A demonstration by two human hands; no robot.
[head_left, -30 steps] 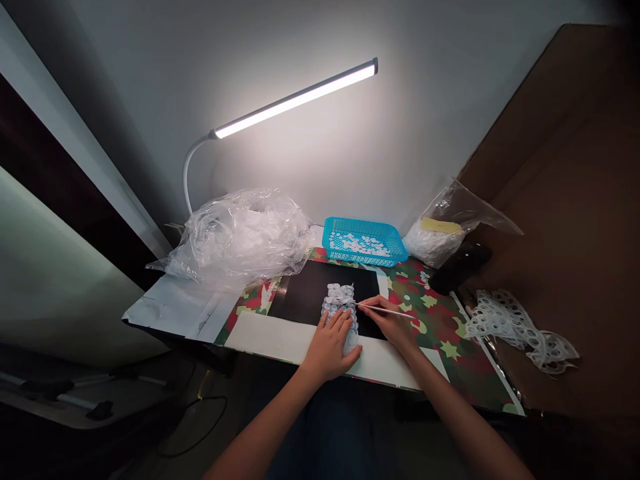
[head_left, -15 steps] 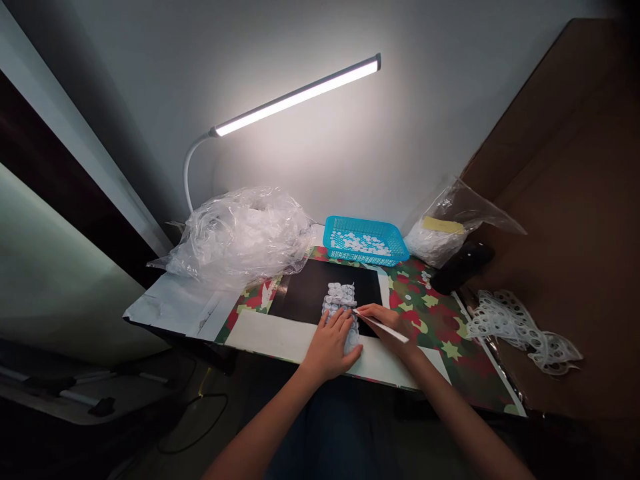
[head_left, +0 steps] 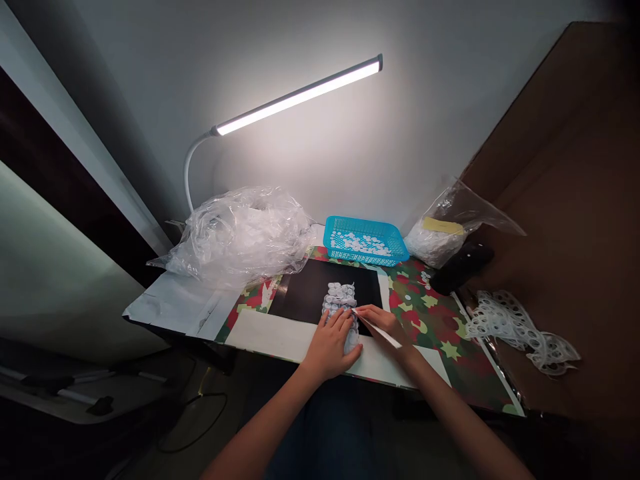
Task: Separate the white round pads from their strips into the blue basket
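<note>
My left hand (head_left: 327, 343) lies flat with its fingers stretched out over a sheet of round white pieces (head_left: 341, 291), pressing on its lower part. In my right hand (head_left: 387, 327), closed, is a slim white tool that looks like tweezers (head_left: 383, 333). Its narrow tip points at the right edge of the sheet, just beside my left fingertips. Beneath the sheet is a black mat (head_left: 303, 287). My hands cover much of the sheet, and whether the tip grips a piece is too small to tell.
A blue basket (head_left: 367, 259) with loose white discs stands at the back. Clear plastic bags (head_left: 245, 233) fill the back left. On the right are another filled bag (head_left: 433, 247), a black object (head_left: 463, 267) and perforated white strips (head_left: 520, 330). A lamp (head_left: 300, 95) shines overhead.
The tail end of the white tweezers has swung slightly left, and my right hand has shifted a little with it. My left hand stays put on the sheet.
</note>
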